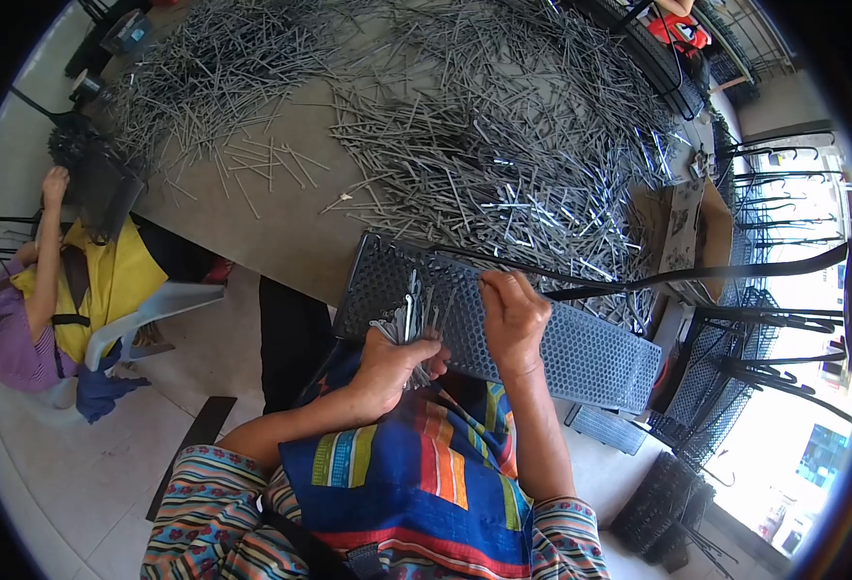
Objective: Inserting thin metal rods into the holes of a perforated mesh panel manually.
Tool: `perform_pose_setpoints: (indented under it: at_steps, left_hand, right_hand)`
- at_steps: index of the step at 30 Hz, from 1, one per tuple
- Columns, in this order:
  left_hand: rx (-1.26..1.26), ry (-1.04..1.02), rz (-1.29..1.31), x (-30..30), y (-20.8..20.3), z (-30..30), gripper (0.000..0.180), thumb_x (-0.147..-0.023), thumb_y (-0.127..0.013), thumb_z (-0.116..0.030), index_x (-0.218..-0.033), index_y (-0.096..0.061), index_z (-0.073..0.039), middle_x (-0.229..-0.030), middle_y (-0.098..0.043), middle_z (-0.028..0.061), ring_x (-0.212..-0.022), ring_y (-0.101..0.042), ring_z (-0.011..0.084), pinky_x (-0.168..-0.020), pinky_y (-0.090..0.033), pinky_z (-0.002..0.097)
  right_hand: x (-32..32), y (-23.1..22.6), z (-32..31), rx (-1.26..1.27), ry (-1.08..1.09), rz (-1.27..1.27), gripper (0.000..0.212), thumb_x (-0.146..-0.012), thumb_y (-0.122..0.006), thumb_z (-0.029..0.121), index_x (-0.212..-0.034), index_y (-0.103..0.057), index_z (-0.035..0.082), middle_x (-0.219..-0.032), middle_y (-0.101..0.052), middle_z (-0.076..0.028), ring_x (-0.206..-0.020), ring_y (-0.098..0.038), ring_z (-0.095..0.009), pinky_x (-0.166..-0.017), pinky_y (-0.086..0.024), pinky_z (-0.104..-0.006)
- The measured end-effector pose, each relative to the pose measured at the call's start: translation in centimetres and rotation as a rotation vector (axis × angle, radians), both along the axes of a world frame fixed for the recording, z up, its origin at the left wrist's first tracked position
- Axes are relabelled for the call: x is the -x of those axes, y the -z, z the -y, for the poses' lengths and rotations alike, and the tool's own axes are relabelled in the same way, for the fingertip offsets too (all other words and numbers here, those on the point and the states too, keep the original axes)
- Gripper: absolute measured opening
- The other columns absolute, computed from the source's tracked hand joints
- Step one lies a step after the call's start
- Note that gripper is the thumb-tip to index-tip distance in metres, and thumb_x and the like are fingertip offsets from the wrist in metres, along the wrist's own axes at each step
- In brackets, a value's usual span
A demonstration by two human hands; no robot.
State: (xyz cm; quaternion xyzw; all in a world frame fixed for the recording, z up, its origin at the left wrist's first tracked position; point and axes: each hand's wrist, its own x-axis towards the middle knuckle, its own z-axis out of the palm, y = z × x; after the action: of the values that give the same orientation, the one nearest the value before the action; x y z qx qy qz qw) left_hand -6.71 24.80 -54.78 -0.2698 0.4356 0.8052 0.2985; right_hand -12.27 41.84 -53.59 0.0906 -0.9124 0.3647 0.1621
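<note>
A long dark perforated metal panel [590, 356] lies slantwise across my lap, against the near edge of the table. My left hand [382, 375] is closed round a bunch of thin grey metal strips [408, 317], which fan upward over the panel's left part. Over the panel's far edge, my right hand [518, 319] is closed with its fingertips pinched together. What those fingertips hold, if anything, is hidden. A black flat bar [716, 275] with a curved end runs beside the right hand, along the panel's far side and out to the right.
Large heaps of loose metal strips [503, 184] cover much of the brown table [286, 237]. An open cardboard box [696, 227] stands at its right. Black hooked bars [783, 208] and perforated panels crowd the right side. At left, a co-worker [49, 290] sits on a light plastic chair [145, 309].
</note>
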Motion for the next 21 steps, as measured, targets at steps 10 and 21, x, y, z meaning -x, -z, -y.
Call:
perform_pose_setpoints:
  at_steps: [10,21]
  left_hand:
    - [-0.007,0.007,-0.003,0.2,-0.2,0.1,0.006,-0.085,-0.062,0.000,-0.091,-0.060,0.000,-0.079,-0.066,0.0120,-0.063,-0.064,0.0193,-0.058,-0.052,0.0300]
    - [-0.126,0.063,0.009,-0.1,0.1,0.1,0.009,-0.082,-0.063,0.004,-0.091,-0.061,0.002,-0.078,-0.067,0.0135,-0.063,-0.065,0.0195,-0.058,-0.053,0.0288]
  right_hand:
    - [0.2,0.3,-0.5,-0.039,0.010,0.041,0.008,-0.076,-0.070,0.001,-0.084,-0.068,0.002,-0.071,-0.063,-0.011,-0.058,-0.062,-0.026,-0.054,-0.048,-0.0306]
    - [-2.5,0.4,-0.4,0.532,0.176,0.530,0.014,-0.079,-0.069,0.002,-0.092,-0.068,-0.001,-0.069,-0.064,-0.003,-0.054,-0.053,-0.007,-0.049,-0.042,-0.0226]
